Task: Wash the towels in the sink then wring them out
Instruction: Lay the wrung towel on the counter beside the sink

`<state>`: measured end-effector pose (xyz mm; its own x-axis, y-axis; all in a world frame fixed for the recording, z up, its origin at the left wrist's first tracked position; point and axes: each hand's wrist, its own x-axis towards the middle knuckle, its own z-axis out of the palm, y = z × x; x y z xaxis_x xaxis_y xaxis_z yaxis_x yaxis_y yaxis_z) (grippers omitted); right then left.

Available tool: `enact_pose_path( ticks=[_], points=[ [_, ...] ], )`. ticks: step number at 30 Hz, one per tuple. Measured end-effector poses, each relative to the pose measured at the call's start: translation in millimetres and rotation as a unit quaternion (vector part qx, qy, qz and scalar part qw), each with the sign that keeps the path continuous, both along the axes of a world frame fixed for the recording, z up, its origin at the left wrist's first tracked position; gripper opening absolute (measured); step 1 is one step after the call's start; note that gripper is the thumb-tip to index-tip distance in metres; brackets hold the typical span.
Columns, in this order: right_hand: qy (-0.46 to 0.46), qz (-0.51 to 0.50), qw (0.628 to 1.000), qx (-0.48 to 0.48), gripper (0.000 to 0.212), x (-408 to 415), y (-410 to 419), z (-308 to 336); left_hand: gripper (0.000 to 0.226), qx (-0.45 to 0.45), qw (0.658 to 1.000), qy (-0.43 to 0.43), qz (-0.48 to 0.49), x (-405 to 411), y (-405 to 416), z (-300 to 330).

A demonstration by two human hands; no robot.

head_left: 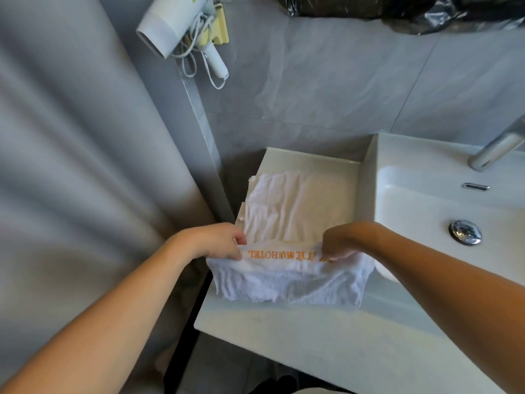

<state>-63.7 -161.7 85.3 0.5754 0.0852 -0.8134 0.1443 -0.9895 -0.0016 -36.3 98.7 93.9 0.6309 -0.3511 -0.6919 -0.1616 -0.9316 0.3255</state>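
The sink (412,194) sits to my right. On the desk (284,331) beside it lies my towel (287,277), soft, limp and light, over another folded towel (287,206). My left hand (218,241) and right hand (339,243) pinch its lettered hem, the surest hold.

A single head-worn camera looked forward and steeply down from above the counter (284,331), close enough that both forearms ran in from the bottom corners. Its wide lens bent straight edges, such as the wall corner at left. The left hand (218,241) and right hand (341,241) sat just below centre. The sink (426,200) was cut off at the right edge, the hair dryer (170,27) at the top. No second view existed to share any part.
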Motion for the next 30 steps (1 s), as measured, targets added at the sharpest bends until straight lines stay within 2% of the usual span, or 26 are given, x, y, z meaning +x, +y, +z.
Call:
enact_pose_path(
  ticks=[3,6,10,15,21,26,30],
  points=[
    [-0.085,-0.026,0.996,-0.004,0.022,27.2,-23.7,-5.3,0.025,-0.079,0.992,-0.062,0.071,26.2,-9.8,-13.7],
    [-0.164,-0.072,0.984,0.001,0.024,64.9,-45.8,-18.2,0.029,-0.126,0.977,-0.129,0.117,58.1,-22.4,-29.3],
    [-0.22,-0.13,0.967,0.01,0.037,116.8,-70.1,-34.1,0.031,-0.123,0.956,-0.206,0.168,117.4,-32.9,-56.7],
    [-0.288,-0.151,0.946,0.004,0.037,177.0,-90.7,-58.4,0.036,-0.126,0.946,-0.219,0.202,188.1,-51.8,-91.3],
    [-0.238,-0.17,0.956,0.001,0.049,218.6,-100.0,-110.0,0.032,-0.108,0.958,-0.175,0.199,241.1,-70.1,-142.3],
    [-0.233,-0.122,0.964,0.028,0.042,223.9,-107.4,-136.9,0.027,-0.043,0.975,-0.189,0.107,243.3,-70.2,-167.5],
    [-0.186,-0.154,0.969,0.057,0.04,228.4,-108.0,-135.1,0.029,0.015,0.981,-0.189,0.041,240.7,-80.5,-159.6]
  ],
)
